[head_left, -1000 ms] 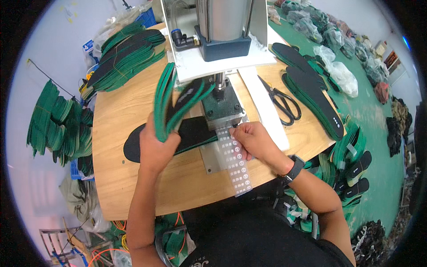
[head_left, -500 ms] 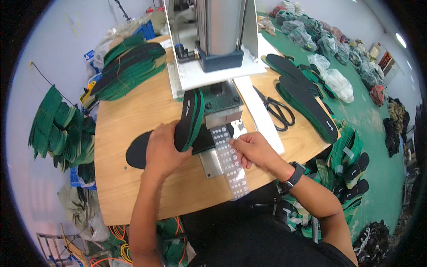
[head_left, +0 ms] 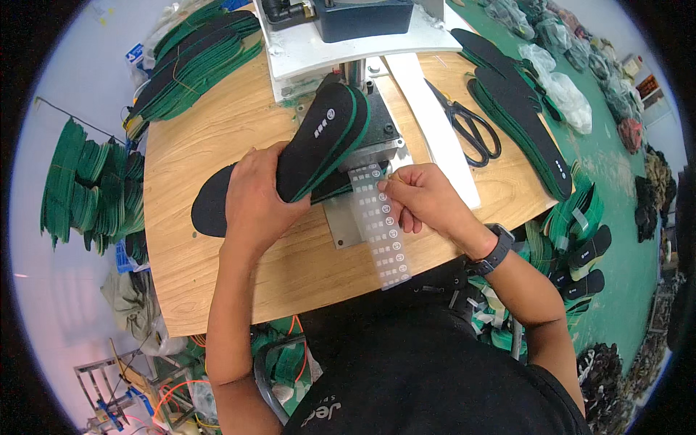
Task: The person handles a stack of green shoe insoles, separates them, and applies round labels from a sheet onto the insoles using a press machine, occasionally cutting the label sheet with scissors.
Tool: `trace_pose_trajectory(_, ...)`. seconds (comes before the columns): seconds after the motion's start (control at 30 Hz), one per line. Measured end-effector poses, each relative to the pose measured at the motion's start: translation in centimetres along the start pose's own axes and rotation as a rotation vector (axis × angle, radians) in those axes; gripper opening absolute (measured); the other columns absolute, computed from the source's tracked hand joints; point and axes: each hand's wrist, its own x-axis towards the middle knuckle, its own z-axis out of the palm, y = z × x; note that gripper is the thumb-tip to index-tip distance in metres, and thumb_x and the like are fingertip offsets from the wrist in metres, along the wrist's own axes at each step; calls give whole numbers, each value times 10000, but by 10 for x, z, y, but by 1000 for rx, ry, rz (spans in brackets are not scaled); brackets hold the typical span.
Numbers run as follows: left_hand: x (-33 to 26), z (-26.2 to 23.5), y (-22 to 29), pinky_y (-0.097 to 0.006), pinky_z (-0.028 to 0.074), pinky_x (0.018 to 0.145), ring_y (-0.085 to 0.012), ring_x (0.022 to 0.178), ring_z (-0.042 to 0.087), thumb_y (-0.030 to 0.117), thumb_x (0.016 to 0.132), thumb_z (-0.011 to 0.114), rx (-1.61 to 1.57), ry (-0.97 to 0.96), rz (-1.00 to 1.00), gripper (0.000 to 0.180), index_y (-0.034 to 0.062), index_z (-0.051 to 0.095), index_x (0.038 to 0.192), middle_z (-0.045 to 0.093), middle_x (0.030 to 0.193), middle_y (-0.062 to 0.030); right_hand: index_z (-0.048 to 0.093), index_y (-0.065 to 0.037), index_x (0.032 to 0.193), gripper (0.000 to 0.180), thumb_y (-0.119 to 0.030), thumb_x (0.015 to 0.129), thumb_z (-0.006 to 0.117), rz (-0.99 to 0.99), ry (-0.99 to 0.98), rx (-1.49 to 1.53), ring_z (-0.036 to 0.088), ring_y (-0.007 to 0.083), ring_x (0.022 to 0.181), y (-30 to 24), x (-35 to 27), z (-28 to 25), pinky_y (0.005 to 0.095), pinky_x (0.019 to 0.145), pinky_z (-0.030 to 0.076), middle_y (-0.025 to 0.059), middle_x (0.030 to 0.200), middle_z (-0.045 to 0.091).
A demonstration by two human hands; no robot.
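Two stacked black insoles with green edges (head_left: 319, 141) stand tilted in my left hand (head_left: 259, 196), thumb on the near side and fingers around the far side. Beneath that hand, another black insole (head_left: 212, 204) lies flat on the table, its right end reaching under the press block (head_left: 373, 148). My right hand (head_left: 428, 199) pinches the edge of a clear strip of printed white transfer labels (head_left: 388, 239). The strip's far end lies against the insole at the press block, and its near end hangs toward me. A metal plate (head_left: 341, 226) shows under the strip.
The press's white frame (head_left: 362, 47) rises at the back. Black scissors (head_left: 471, 130) lie beside a white bar (head_left: 435, 130). Insole stacks lie at back left (head_left: 192, 69) and right (head_left: 518, 130). More green insoles (head_left: 90, 188) hang past the left table edge.
The whole view has shifted, so the table and press sit higher in it. The held insoles lean further right across the press block. Both hands keep their grips.
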Motion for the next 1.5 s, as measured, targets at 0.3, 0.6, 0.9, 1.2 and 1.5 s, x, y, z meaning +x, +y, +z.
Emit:
trace_pose_trajectory(0.3,1,-4,1,-419,414,950,-372,1081,530,252,592,825,-2,-58,-37,750,22,508,1232,578,1135,-201,596,-11,694,353,-271,931,568,0,23,-18,523,97,415,-2,-3,2,223,394,414,51,570,595)
trace_pose_trajectory(0.6,1,-6,2,-427,389,994,-376,1131,508,278,586,832,4,-98,-17,811,-5,483,1262,559,1188,-220,598,0,778,275,-207,951,544,-150,150,211,533,88,437,17,-5,-9,201,371,398,54,614,607)
trace_pose_trajectory(0.9,2,-13,4,-302,479,717,-207,735,588,110,676,651,-391,27,-246,371,-23,628,1021,631,828,-144,599,-4,816,231,-189,947,553,-135,125,410,547,93,451,18,-1,-9,201,377,397,37,603,592)
trace_pose_trajectory(1.2,-8,-14,-17,-227,443,677,-63,711,515,65,741,606,-820,241,-367,223,-25,639,942,626,792,5,595,2,789,281,-226,947,551,-17,2,112,559,109,437,7,11,-4,214,370,402,63,609,607)
trace_pose_trajectory(1.5,-7,-18,-12,-229,437,677,-67,725,507,79,733,615,-815,212,-402,204,-18,632,912,618,800,2,599,-9,752,294,-225,946,560,-45,-44,-9,561,109,431,2,11,-1,217,368,411,58,579,597)
